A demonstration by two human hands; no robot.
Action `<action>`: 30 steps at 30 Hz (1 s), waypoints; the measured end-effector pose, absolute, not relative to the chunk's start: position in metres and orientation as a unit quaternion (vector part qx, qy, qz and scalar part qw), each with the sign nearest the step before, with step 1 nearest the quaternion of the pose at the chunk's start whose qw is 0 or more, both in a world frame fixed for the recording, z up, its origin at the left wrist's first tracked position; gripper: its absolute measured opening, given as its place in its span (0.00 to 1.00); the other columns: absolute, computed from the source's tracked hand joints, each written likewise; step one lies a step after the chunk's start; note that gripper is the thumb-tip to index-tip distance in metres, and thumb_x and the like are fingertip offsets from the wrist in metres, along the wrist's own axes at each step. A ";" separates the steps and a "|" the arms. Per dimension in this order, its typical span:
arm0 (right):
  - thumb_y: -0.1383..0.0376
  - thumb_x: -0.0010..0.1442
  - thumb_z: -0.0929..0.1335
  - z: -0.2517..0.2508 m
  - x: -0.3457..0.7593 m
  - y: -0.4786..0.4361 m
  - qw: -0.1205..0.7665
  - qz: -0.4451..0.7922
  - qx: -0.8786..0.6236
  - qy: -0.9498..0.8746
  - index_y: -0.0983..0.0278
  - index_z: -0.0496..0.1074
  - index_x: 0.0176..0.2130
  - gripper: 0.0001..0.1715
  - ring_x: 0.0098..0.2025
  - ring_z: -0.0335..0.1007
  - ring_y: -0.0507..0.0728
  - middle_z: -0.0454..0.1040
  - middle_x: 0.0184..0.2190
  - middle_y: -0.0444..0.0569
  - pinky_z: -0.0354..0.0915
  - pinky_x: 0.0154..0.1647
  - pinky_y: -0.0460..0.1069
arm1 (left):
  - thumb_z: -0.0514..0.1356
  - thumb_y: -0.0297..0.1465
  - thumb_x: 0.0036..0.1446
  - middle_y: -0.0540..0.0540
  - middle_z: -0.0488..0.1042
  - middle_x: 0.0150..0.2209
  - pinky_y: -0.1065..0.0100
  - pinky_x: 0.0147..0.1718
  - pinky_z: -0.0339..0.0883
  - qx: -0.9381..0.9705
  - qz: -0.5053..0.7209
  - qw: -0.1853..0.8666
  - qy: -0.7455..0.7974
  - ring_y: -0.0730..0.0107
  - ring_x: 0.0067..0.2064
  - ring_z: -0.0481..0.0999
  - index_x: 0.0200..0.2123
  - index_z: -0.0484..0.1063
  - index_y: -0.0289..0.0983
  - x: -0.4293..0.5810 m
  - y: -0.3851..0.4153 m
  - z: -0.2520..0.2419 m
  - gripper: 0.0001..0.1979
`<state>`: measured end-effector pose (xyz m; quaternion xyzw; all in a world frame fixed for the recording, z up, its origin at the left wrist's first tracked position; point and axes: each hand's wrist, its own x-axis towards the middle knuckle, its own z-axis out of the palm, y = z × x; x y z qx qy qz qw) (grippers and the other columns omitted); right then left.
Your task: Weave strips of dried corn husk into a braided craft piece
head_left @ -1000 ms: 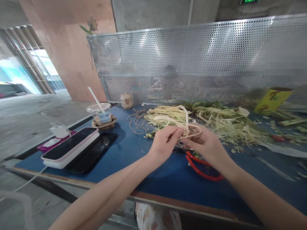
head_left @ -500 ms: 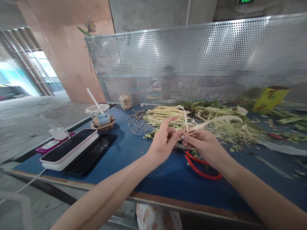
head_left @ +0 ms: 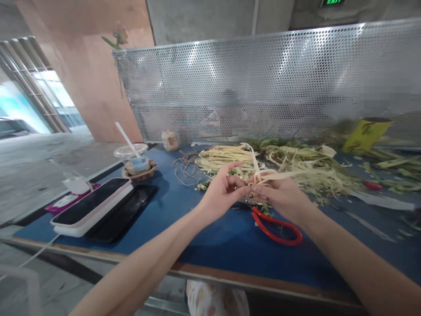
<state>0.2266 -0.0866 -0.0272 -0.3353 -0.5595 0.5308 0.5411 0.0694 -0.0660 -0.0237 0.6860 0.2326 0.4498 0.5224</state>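
Note:
Pale strips of dried plant husk (head_left: 257, 172) are pinched between my two hands over the middle of the blue table (head_left: 158, 228). My left hand (head_left: 223, 186) grips the strips with thumb and fingertip, its index finger raised. Close against it, my right hand (head_left: 279, 193) pinches the same strips; one strip stands up and another trails right. Just below lie scissors with red handles (head_left: 279, 235), their blades partly hidden under the hands. Behind the hands is a bundle of pale yellow strips (head_left: 226, 156), with loose shredded husk (head_left: 322, 175) to its right.
At left are a phone in a pink case (head_left: 92, 202) on a white block, a black tablet-like slab (head_left: 121, 215) and a lidded cup with a straw (head_left: 134, 160). Brown twine (head_left: 186, 169) lies beside the bundle. A perforated metal screen (head_left: 204, 87) borders the back; a yellow container (head_left: 366, 134) stands right.
The strip that trailed right now sits lower and partly across my right hand. Both hands keep pinching close together, and the view has shifted slightly.

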 end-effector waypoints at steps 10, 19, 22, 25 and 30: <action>0.62 0.46 0.72 -0.022 0.240 -0.072 0.635 0.486 -0.353 -0.486 0.66 0.66 0.20 0.13 0.16 0.49 0.43 0.60 0.14 0.39 0.48 0.15 0.42 | 0.57 0.27 0.50 0.55 0.64 0.22 0.74 0.27 0.59 0.719 0.410 0.519 0.215 0.80 0.25 0.65 0.52 0.53 0.36 0.061 -0.073 -0.015 0.26; 0.62 0.47 0.71 -0.020 0.240 -0.076 0.625 0.472 -0.361 -0.506 0.65 0.67 0.24 0.11 0.15 0.49 0.44 0.59 0.14 0.38 0.49 0.15 0.43 | 0.53 0.24 0.48 0.58 0.58 0.16 0.73 0.24 0.60 0.743 0.373 0.515 0.210 0.78 0.20 0.62 0.51 0.57 0.36 0.053 -0.071 -0.014 0.24; 0.61 0.45 0.72 -0.021 0.233 -0.082 0.576 0.419 -0.405 -0.573 0.65 0.68 0.28 0.12 0.15 0.55 0.45 0.65 0.16 0.39 0.54 0.16 0.44 | 0.55 0.34 0.50 0.48 0.70 0.27 0.66 0.33 0.64 0.799 0.388 0.355 0.290 0.68 0.32 0.69 0.48 0.65 0.38 0.054 -0.071 -0.014 0.19; 0.60 0.42 0.73 -0.023 0.226 -0.086 0.524 0.395 -0.430 -0.620 0.65 0.68 0.28 0.15 0.17 0.59 0.46 0.68 0.17 0.41 0.57 0.18 0.44 | 0.55 0.39 0.52 0.44 0.71 0.46 0.61 0.48 0.58 0.829 0.409 0.215 0.314 0.60 0.48 0.65 0.48 0.66 0.39 0.058 -0.071 -0.016 0.20; 0.59 0.45 0.71 -0.026 0.222 -0.088 0.525 0.399 -0.434 -0.614 0.65 0.65 0.26 0.14 0.15 0.59 0.46 0.66 0.15 0.39 0.59 0.18 0.44 | 0.44 0.37 0.60 0.45 0.74 0.35 0.68 0.43 0.60 0.800 0.448 0.214 0.338 0.67 0.41 0.70 0.46 0.70 0.37 0.059 -0.069 -0.019 0.19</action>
